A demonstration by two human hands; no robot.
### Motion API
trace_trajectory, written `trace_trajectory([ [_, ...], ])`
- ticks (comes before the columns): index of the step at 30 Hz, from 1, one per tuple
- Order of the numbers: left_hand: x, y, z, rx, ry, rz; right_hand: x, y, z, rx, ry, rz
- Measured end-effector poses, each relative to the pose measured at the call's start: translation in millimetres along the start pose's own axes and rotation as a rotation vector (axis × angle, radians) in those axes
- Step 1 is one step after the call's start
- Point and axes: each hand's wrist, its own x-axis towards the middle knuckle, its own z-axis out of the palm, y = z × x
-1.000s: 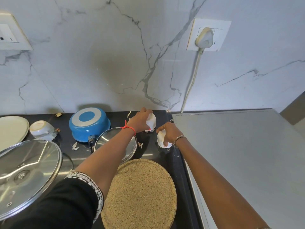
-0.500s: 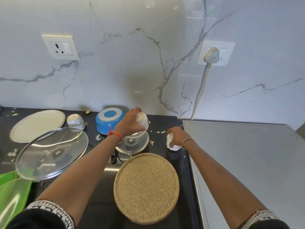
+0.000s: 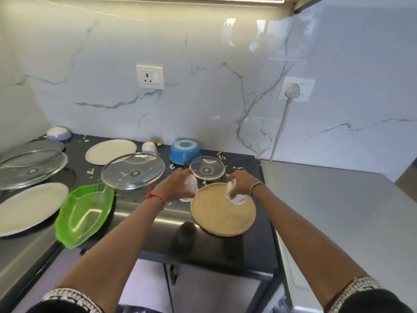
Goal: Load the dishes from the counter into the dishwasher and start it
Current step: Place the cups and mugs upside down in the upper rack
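- Left hand (image 3: 178, 184): fingers curled round a small white cup (image 3: 191, 191), firm grasp.
- Right hand (image 3: 242, 182): clenched on a second white cup (image 3: 236, 198), which is partly hidden by the fingers.
- Both cups sit over the far rim of the round woven mat (image 3: 222, 214), toward the counter's (image 3: 140, 213) right edge. I cannot tell whether they touch it.
- Small glass lid (image 3: 207, 168) lies just behind the hands, with an upturned blue bowl (image 3: 185, 151) by the back edge.
- To the left are a large glass lid (image 3: 133, 171), a green tray (image 3: 85, 208) and white plates (image 3: 29, 206).
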Motion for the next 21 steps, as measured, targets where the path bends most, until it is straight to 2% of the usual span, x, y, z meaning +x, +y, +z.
trace_trajectory([
  [6,-133,-14,12,0.015,-0.023,0.023,-106,-46,51,0.067,-0.01,-0.01],
  [12,-237,-14,34,0.031,-0.092,-0.034,-196,-67,106,0.115,-0.081,0.014],
  [21,-336,15,95,0.018,-0.193,-0.067,-296,-49,186,0.083,-0.121,0.095],
])
